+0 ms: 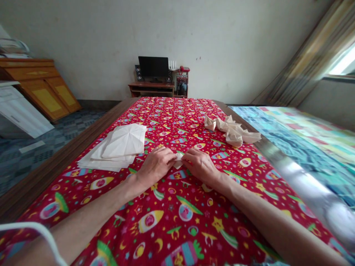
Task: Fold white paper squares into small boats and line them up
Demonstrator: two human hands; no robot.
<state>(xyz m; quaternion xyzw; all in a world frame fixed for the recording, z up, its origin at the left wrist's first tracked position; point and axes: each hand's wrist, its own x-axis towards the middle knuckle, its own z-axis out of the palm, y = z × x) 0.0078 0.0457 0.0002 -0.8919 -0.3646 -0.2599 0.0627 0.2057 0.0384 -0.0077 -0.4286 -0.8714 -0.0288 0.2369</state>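
My left hand (pixel 156 164) and my right hand (pixel 200 165) meet in the middle of the red rocket-print tablecloth (pixel 177 218). Both are closed in a pinch on a small folded piece of white paper (pixel 179 159), which is mostly hidden between the fingers. A stack of flat white paper sheets (pixel 118 147), the top one creased, lies just left of my left hand. A pile of folded cream paper shapes (pixel 232 130) sits further back on the right.
The table's wooden edge (pixel 55 162) runs along the left. A bed with a patchwork cover (pixel 299 140) stands close on the right. A desk with a monitor (pixel 153 67) is against the far wall, and wooden cabinets (pixel 41 87) stand at the left.
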